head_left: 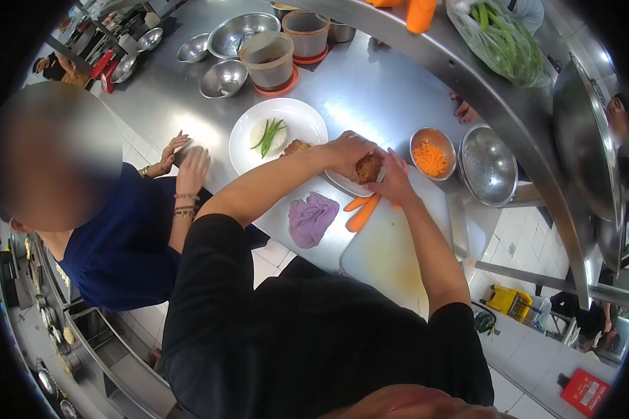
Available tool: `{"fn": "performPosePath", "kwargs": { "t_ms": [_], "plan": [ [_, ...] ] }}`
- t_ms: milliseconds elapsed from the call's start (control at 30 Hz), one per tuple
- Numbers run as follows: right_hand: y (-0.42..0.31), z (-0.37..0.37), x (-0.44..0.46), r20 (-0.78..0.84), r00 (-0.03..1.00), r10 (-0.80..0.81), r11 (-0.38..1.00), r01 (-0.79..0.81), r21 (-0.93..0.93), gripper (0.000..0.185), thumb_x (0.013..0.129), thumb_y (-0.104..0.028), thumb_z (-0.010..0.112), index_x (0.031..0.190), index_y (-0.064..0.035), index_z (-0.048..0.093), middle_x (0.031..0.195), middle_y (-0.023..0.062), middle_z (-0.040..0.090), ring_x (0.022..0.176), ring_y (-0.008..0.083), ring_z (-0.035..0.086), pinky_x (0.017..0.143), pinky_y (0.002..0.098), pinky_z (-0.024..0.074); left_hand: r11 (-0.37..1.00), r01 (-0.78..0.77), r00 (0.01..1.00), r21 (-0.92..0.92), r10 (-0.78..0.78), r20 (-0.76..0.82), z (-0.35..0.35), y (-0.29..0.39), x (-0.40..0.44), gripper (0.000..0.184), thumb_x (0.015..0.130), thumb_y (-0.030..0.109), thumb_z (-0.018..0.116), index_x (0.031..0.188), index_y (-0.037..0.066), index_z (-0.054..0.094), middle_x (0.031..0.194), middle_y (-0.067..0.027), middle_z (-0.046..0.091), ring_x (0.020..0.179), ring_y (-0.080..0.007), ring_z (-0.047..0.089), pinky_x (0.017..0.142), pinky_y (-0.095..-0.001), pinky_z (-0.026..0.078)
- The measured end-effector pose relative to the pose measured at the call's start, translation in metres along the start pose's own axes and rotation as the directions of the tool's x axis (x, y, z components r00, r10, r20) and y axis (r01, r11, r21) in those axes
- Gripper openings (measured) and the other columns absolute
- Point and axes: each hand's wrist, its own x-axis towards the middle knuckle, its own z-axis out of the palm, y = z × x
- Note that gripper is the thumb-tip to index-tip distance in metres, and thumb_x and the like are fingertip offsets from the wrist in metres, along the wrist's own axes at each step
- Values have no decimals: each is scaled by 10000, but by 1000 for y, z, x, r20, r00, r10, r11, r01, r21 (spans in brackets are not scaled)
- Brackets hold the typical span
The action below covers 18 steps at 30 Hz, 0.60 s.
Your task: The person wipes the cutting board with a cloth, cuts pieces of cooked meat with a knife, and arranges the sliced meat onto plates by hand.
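My left hand and my right hand hold a browned piece of fried meat between them, fingers curled around its sides. Beneath it a white plate is partly covered by my hands. Beside my left forearm lies a larger white plate with a mound of white rice, green strips on top, and another browned piece partly behind my wrist. Nearest my right wrist are several orange carrots at the edge of a stained white cutting board.
A crumpled purple cloth lies left of the board. To the right stand a bowl of shredded carrot and a steel bowl. Tubs and bowls fill the back left. A person in dark blue stands at left; a shelf arches overhead.
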Motion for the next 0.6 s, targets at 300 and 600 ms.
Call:
{"fn": "performPosePath", "kwargs": {
  "t_ms": [300,600],
  "plan": [
    [33,-34,-41,-306,949,73,951,27,308,419,843,-90,699,1260,-77,658,1176,92,730,1176,260,670,999,425,523,995,-7,1000,95,6,7,-9,8,-3,916,630,450,902,1423,153,552,1336,-115,636,1313,-308,548,1175,-524,280],
    [49,-1,-119,-395,917,56,987,-111,-117,171,868,-144,720,1018,-66,735,986,132,732,844,295,724,791,423,577,853,-163,612,-496,-307,-729,-25,80,-24,313,892,85,703,1196,14,688,1021,-102,740,946,-180,700,848,-316,555]
  ]
}}
